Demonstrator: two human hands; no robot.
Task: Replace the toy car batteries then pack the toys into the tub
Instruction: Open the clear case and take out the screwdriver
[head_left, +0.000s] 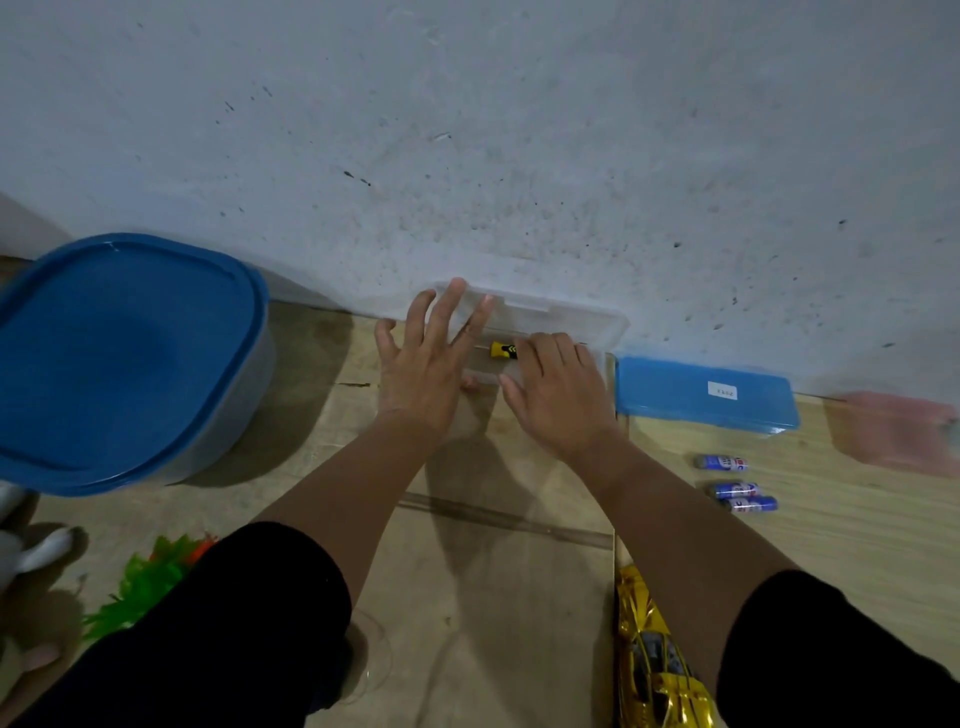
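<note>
A clear plastic box (566, 317) stands against the wall with its lid raised. A yellow-and-black screwdriver (503, 349) lies inside it. My left hand (423, 364) is spread, fingers straight, reaching onto the box's left end and lid. My right hand (558, 397) lies over the front of the box, fingers bent over the screwdriver handle; whether it grips it is hidden. Three blue batteries (735, 483) lie on the floor to the right. A gold toy car (649, 654) lies near my right sleeve. The grey tub with a blue lid (119, 358) sits at left.
A blue-lidded flat case (701, 395) sits right of the clear box, a blurred pink thing (898, 434) beyond it. A green and orange spiky toy (150, 577) and a grey plush toy (31, 551) lie at bottom left. The wall rises directly behind.
</note>
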